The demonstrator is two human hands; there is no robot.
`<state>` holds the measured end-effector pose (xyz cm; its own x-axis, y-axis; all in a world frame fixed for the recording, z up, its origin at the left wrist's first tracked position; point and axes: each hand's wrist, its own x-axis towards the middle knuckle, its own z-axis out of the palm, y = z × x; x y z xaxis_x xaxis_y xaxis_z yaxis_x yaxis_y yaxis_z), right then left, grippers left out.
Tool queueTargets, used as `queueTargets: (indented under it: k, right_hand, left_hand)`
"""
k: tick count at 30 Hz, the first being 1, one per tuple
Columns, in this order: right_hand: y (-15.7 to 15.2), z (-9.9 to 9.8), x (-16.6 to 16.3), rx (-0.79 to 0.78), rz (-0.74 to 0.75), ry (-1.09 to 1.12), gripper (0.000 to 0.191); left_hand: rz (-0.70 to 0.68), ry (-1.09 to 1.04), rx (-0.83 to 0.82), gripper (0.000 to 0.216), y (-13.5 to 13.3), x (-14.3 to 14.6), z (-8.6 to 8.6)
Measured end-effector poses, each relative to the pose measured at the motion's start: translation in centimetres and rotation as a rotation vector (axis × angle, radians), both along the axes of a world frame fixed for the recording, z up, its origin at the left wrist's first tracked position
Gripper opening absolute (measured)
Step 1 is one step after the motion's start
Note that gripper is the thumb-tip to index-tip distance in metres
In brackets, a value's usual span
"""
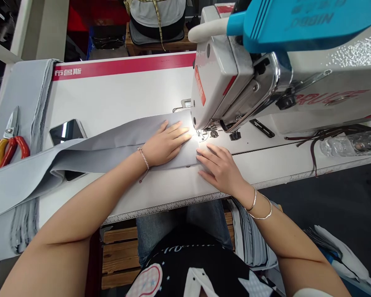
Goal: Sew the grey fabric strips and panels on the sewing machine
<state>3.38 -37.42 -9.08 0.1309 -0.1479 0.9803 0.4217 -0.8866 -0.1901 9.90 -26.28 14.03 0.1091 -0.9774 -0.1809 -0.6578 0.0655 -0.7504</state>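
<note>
A long strip of grey fabric (120,138) runs across the sewing table, its right end lying by the needle area of a sewing machine (216,78). My left hand (165,144) rests flat on the strip, fingers stretched toward the lit presser foot (201,134). At the fabric's right edge lies my right hand (221,167), its fingers extended and the tips touching the cloth's edge or the table beside it. Neither hand is closed around anything. Toward the left the strip folds over on itself and partly covers a phone (67,132).
A stack of grey fabric (21,88) lies at the left, with red- and yellow-handled scissors (11,142) on it. A ruler tape (173,204) lines the table's front edge. Dark cords (314,144) and a clear plastic container (352,143) lie at the right. Another person (157,16) sits beyond the table.
</note>
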Motion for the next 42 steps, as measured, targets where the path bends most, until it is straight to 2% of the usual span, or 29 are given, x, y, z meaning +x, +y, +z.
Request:
queueTargets:
  k: [11,20,22,25,28,30,32,34,37,39,40,42]
  right_hand:
    - [0.1,-0.1,0.0,0.005,-0.009,0.019,0.036]
    - [0.2,-0.4,0.0,0.055,0.018,-0.023,0.036]
    - [0.2,-0.4,-0.1,0.069,0.030,-0.031,0.035]
    - [0.3,-0.3,-0.3,0.097,0.049,-0.054,0.034]
    - [0.6,-0.4,-0.5,0.146,0.065,-0.101,0.031]
    - [0.7,-0.6,-0.6,0.196,0.082,-0.153,0.026]
    - [0.7,-0.9,-0.6,0.261,0.110,-0.213,0.021]
    - [0.6,-1.0,-0.5,0.320,0.139,-0.253,0.019]
    - [0.4,-1.2,-0.3,0.373,0.168,-0.260,0.020]
    - [0.2,-1.2,-0.2,0.387,0.184,-0.258,0.021]
    - [0.2,-1.2,-0.2,0.390,0.191,-0.258,0.021]
    - [0.2,-1.2,-0.2,0.390,0.202,-0.249,0.021]
  left_hand:
    - [-0.018,-0.018,-0.013,0.048,0.3,0.3,0.1]
    - [-0.041,-0.129,-0.075,0.048,2.9,1.3,3.8]
    - [-0.065,-0.186,-0.091,0.047,3.6,0.9,3.9]
    - [-0.140,-0.247,-0.103,0.041,4.6,-0.5,2.9]
    - [-0.225,-0.240,-0.141,0.034,6.0,-2.8,0.9]
    - [-0.285,-0.170,-0.153,0.030,7.5,-4.7,-1.3]
    - [-0.384,-0.048,-0.144,0.027,9.5,-6.4,-4.5]
    - [-0.446,0.129,-0.133,0.027,12.1,-7.2,-8.7]
    - [-0.416,0.379,-0.187,0.029,16.2,-5.6,-15.6]
    - [-0.372,0.470,-0.217,0.027,17.9,-2.9,-19.0]
    - [-0.283,0.481,-0.248,0.027,18.2,-1.5,-20.0]
    - [-0.119,0.405,-0.371,0.035,17.4,0.7,-20.5]
